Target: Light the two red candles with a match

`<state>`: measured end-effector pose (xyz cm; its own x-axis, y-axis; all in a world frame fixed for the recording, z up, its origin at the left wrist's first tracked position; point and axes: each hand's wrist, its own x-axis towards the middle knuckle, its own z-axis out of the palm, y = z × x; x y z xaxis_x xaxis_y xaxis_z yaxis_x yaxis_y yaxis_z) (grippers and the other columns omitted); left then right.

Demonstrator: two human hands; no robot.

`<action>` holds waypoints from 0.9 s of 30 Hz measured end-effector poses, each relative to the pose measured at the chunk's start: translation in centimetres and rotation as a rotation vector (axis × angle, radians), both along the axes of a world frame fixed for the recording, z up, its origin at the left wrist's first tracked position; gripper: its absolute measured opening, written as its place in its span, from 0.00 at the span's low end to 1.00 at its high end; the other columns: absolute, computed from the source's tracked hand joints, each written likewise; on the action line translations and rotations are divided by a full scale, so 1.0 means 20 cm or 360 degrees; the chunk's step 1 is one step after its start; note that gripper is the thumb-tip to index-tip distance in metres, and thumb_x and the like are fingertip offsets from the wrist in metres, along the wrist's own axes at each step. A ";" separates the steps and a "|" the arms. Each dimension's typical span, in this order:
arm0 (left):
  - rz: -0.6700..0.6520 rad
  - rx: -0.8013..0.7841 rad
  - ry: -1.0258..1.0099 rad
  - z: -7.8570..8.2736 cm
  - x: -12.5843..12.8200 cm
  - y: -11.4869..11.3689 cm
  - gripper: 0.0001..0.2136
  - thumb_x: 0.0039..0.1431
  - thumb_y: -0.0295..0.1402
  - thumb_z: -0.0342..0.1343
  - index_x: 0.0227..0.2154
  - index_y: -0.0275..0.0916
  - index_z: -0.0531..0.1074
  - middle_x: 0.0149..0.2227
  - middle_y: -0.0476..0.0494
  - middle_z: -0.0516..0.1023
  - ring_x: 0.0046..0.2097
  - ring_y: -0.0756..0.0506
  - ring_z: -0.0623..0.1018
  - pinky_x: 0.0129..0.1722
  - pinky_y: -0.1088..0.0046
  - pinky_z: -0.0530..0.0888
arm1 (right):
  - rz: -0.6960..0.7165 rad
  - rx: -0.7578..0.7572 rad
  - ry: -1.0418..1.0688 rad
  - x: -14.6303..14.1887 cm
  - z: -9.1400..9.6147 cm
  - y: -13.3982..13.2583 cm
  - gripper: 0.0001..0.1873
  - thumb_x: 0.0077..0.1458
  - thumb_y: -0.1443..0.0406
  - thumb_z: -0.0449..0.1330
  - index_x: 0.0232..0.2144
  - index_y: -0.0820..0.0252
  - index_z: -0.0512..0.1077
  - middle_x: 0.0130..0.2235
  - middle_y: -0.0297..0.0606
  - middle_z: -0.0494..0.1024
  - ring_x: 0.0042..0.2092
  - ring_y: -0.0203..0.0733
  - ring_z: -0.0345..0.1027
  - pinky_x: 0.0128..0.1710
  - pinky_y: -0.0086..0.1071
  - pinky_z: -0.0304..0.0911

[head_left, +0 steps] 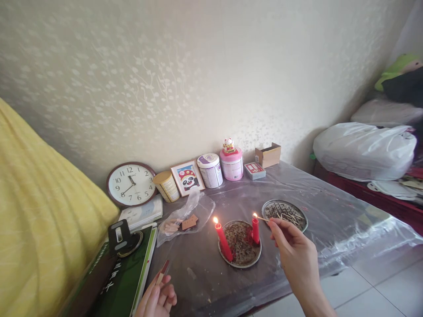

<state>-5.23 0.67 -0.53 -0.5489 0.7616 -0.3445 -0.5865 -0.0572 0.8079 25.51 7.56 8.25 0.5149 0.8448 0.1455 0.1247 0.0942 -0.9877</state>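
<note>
My right hand (pixel 295 251) pinches a wooden match (pixel 263 219) between thumb and fingers. The match's tip meets the flame at the wick of the shorter red candle (pixel 255 231). A taller red candle (pixel 224 243) burns on the left, tilted a little. Both candles stand on a round metal plate (pixel 239 265) stained with dark and red wax. Low in the view, my left hand (pixel 157 297) is closed on a small matchbox (pixel 162 273), whose reddish-brown striking side shows. Right of the candles, a second round plate (pixel 271 203) holds several loose matchsticks (pixel 291 219).
Along the wall stand a clock (pixel 131 184), a yellow tub (pixel 166 186), a framed panda picture (pixel 187 178), two canisters and a small cardboard box (pixel 268 154). A clear plastic bag (pixel 190 220) lies left of the candles. Plastic sheeting covers the table (pixel 198 281); a yellow cloth (pixel 42 211) hangs left.
</note>
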 end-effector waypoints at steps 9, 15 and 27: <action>-0.0021 0.0032 -0.0022 0.00 -0.01 0.00 0.21 0.31 0.42 0.71 0.31 0.38 0.80 0.30 0.42 0.78 0.25 0.47 0.72 0.20 0.69 0.72 | 0.0028 -0.0051 -0.0021 0.00 -0.02 0.01 0.19 0.45 0.52 0.61 0.32 0.60 0.76 0.22 0.33 0.73 0.23 0.37 0.64 0.23 0.28 0.60; -0.0019 0.0040 -0.0003 0.00 0.00 -0.01 0.21 0.31 0.42 0.71 0.31 0.38 0.80 0.29 0.43 0.78 0.25 0.47 0.72 0.21 0.69 0.72 | 0.0038 -0.0075 -0.0003 0.00 -0.02 0.01 0.19 0.44 0.52 0.61 0.32 0.60 0.76 0.23 0.35 0.74 0.25 0.39 0.66 0.25 0.28 0.62; -0.0009 0.0039 0.0022 0.01 0.01 -0.01 0.20 0.34 0.43 0.70 0.32 0.39 0.80 0.30 0.43 0.77 0.25 0.47 0.71 0.21 0.69 0.72 | 0.0009 -0.0117 -0.0030 0.01 -0.03 0.03 0.19 0.45 0.52 0.61 0.33 0.59 0.76 0.23 0.34 0.73 0.24 0.38 0.64 0.24 0.28 0.60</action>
<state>-4.95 0.47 -0.29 -0.5492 0.7728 -0.3180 -0.5755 -0.0738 0.8145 25.70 8.18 7.65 0.5077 0.8566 0.0926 0.1432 0.0221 -0.9894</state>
